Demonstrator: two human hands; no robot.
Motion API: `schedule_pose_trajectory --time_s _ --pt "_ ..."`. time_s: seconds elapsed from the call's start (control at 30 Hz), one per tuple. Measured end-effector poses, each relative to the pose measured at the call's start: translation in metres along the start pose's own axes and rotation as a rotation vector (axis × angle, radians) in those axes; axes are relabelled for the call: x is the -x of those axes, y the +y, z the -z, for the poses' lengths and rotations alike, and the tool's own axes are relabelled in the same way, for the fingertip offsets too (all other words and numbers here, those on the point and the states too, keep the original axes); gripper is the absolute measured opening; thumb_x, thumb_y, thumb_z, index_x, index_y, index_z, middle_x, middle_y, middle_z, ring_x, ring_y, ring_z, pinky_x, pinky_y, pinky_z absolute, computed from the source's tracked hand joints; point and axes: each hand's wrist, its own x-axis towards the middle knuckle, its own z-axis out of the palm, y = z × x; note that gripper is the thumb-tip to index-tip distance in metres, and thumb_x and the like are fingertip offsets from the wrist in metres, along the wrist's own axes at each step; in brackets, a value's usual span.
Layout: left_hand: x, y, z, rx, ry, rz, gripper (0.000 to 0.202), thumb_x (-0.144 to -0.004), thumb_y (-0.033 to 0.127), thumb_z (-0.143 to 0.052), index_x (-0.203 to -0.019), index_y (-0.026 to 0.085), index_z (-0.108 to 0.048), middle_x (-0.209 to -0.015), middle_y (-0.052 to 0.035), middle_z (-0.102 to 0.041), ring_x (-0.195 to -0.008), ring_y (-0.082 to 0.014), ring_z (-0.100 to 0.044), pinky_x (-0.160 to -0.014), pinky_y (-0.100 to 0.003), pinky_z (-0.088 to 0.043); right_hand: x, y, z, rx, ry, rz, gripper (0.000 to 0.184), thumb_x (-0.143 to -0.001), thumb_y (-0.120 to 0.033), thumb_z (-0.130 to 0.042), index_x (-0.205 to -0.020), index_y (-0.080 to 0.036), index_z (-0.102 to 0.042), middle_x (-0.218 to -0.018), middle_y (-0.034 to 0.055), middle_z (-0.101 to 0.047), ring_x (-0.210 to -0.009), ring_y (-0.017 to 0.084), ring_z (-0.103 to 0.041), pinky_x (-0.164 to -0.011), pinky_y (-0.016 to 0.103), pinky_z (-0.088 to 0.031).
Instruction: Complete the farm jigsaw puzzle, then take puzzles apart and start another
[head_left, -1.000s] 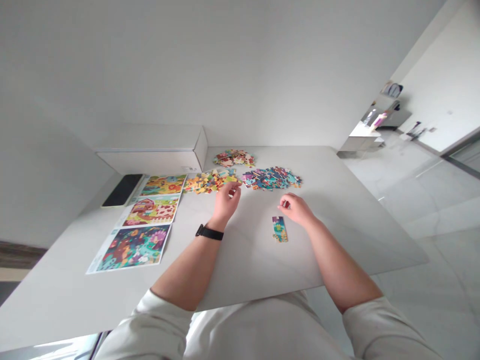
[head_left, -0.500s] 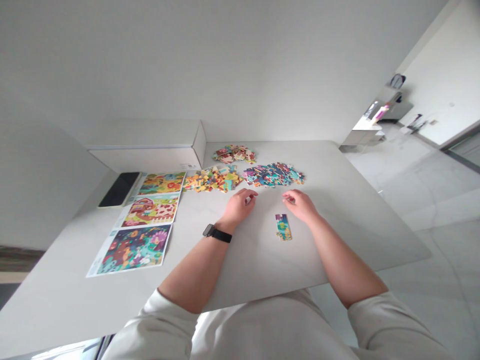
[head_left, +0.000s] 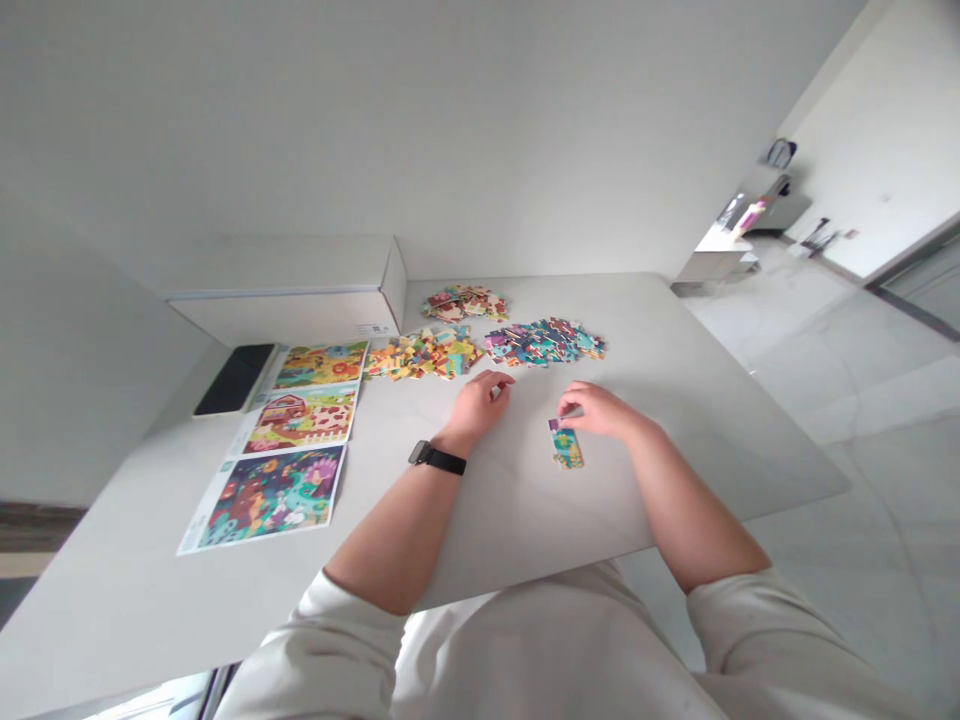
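Note:
My right hand (head_left: 598,410) rests on the white table (head_left: 705,420) with its fingertips on the top end of a small joined strip of puzzle pieces (head_left: 566,447), purple above and teal below. My left hand (head_left: 480,400), with a black watch on its wrist, lies curled on the table just in front of the yellow pile of pieces (head_left: 424,356); what its fingers hold, if anything, I cannot make out. A blue-teal pile (head_left: 544,342) lies beyond both hands, and a reddish pile (head_left: 465,302) sits farther back.
A sheet with three picture guides (head_left: 289,450) lies at the left. A black phone (head_left: 234,379) lies beside it, and a long white box (head_left: 300,290) stands against the wall. The table's right edge drops to a tiled floor.
My left hand has drawn back from the yellow pile toward the table's middle. My right hand has moved down onto the top of the joined strip.

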Motion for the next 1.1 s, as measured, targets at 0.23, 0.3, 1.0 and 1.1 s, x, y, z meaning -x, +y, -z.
schedule_pose_trajectory --time_s 0.23,0.3,1.0,1.1 --pt "0.0 0.0 0.0 -0.013 -0.006 0.002 0.026 -0.094 0.019 -0.059 -0.112 0.021 -0.079 -0.104 -0.0057 -0.075 -0.073 -0.0152 -0.062 -0.077 -0.03 -0.053 -0.002 -0.01 -0.002 0.032 -0.014 0.009 0.008 -0.085 -0.026 -0.086 -0.084 -0.022 -0.08 -0.094 0.0041 -0.068 -0.089 0.02 -0.068 -0.085 0.031 -0.052" --pt "0.0 -0.001 -0.001 -0.015 -0.006 0.006 0.027 -0.094 0.02 -0.06 -0.112 0.021 -0.079 -0.104 -0.0056 -0.075 -0.073 -0.015 -0.062 -0.077 -0.03 -0.053 -0.001 -0.011 -0.002 0.018 -0.025 0.003 0.008 -0.085 -0.027 -0.086 -0.083 -0.022 -0.079 -0.095 0.0039 -0.068 -0.089 0.02 -0.069 -0.086 0.031 -0.053" --pt "-0.001 0.001 0.001 0.004 -0.016 0.022 0.024 -0.095 0.021 -0.06 -0.109 0.02 -0.08 -0.101 -0.0063 -0.078 -0.076 -0.0168 -0.064 -0.079 -0.031 -0.053 -0.117 -0.011 0.056 0.111 0.242 -0.144 0.015 -0.089 -0.019 -0.076 -0.1 -0.024 -0.084 -0.1 0.0054 -0.083 -0.087 0.021 -0.075 -0.085 0.033 -0.056" --pt "-0.003 0.001 0.001 0.014 -0.009 0.048 0.024 -0.095 0.02 -0.06 -0.109 0.02 -0.08 -0.101 -0.006 -0.078 -0.075 -0.0165 -0.064 -0.079 -0.031 -0.054 -0.154 -0.016 0.037 0.159 0.211 -0.176 0.018 -0.091 -0.019 -0.076 -0.105 -0.025 -0.085 -0.102 0.0063 -0.083 -0.091 0.023 -0.075 -0.086 0.034 -0.057"
